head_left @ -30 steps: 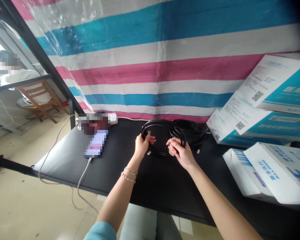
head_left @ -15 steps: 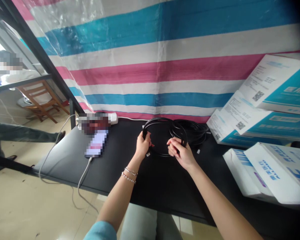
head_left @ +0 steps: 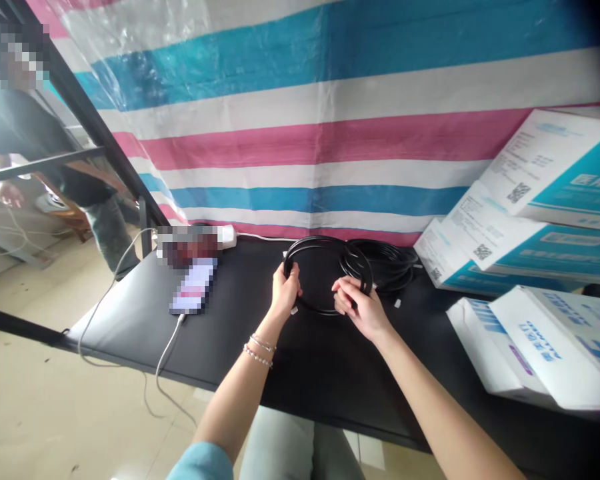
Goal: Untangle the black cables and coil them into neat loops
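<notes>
A black cable is wound in a round coil of several loops between my hands. My left hand is closed around the coil's left side. On the right side, my right hand grips the loops with its fingers curled in. The coil's lower edge shows between the hands, low over the black tabletop. Just behind and to the right lies a second pile of coiled black cable. A small white tag shows beside my left hand, and another white piece lies right of my right hand.
White and blue boxes are stacked at the right, with more white boxes nearer me. A phone with a charging cable lies at the left. Striped sheeting hangs behind. Beyond the frame stands a person.
My hands and the coil have barely moved. At the far left, a person in a dark top has come into view in front of the chair.
</notes>
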Demonstrator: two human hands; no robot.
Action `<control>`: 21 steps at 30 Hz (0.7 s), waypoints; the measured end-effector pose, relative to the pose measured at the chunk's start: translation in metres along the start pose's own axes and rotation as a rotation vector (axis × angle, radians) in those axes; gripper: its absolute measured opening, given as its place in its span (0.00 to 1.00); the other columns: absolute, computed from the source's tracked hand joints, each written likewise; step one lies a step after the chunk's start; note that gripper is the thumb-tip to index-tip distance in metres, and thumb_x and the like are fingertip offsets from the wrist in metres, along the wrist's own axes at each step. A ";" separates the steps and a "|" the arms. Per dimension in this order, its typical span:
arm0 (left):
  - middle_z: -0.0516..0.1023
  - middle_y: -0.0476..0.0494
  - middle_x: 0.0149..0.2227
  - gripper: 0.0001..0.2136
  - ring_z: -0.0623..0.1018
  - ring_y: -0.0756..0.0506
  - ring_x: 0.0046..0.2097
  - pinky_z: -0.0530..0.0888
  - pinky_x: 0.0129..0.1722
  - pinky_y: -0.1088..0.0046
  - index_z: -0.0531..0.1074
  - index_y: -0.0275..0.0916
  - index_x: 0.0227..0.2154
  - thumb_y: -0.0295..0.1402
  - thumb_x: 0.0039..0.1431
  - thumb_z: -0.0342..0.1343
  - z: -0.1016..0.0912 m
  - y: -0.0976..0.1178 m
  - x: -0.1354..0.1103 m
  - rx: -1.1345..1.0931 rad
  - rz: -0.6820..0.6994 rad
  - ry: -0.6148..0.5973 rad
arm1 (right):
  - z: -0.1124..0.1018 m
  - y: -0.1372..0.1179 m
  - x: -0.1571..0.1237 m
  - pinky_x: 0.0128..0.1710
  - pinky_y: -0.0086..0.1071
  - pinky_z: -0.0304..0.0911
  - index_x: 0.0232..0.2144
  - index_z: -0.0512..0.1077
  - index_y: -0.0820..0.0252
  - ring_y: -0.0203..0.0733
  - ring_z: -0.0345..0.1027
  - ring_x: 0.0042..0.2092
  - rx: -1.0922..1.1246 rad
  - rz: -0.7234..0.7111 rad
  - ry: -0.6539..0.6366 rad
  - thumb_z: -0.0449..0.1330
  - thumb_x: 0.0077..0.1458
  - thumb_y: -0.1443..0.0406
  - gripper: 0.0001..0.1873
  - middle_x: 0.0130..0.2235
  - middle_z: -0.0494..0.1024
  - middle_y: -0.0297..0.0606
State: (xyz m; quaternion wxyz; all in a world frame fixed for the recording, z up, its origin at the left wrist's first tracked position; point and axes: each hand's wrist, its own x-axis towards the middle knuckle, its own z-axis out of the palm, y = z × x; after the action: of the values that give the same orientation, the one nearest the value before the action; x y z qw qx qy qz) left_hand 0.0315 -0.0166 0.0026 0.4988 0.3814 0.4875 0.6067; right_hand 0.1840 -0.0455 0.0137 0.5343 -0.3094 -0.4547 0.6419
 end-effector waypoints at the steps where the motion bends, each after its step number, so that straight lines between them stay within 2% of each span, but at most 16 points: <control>1: 0.52 0.61 0.12 0.15 0.56 0.57 0.14 0.59 0.14 0.81 0.59 0.39 0.25 0.45 0.50 0.54 0.000 0.000 0.000 0.000 -0.003 0.001 | 0.000 0.000 0.000 0.17 0.27 0.46 0.23 0.70 0.62 0.25 0.45 0.14 -0.001 0.003 0.003 0.59 0.51 0.62 0.10 0.13 0.55 0.23; 21: 0.51 0.61 0.12 0.15 0.58 0.56 0.13 0.58 0.13 0.81 0.59 0.39 0.25 0.46 0.51 0.53 -0.005 -0.005 0.004 0.060 0.045 -0.014 | 0.002 0.001 0.000 0.18 0.27 0.50 0.23 0.70 0.62 0.25 0.45 0.15 -0.021 0.024 0.015 0.58 0.50 0.62 0.10 0.13 0.56 0.23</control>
State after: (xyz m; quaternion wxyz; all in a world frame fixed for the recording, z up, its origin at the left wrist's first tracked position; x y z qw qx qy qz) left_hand 0.0276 -0.0135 -0.0036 0.4767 0.4114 0.4931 0.6003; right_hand 0.1821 -0.0463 0.0139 0.5268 -0.3250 -0.4537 0.6411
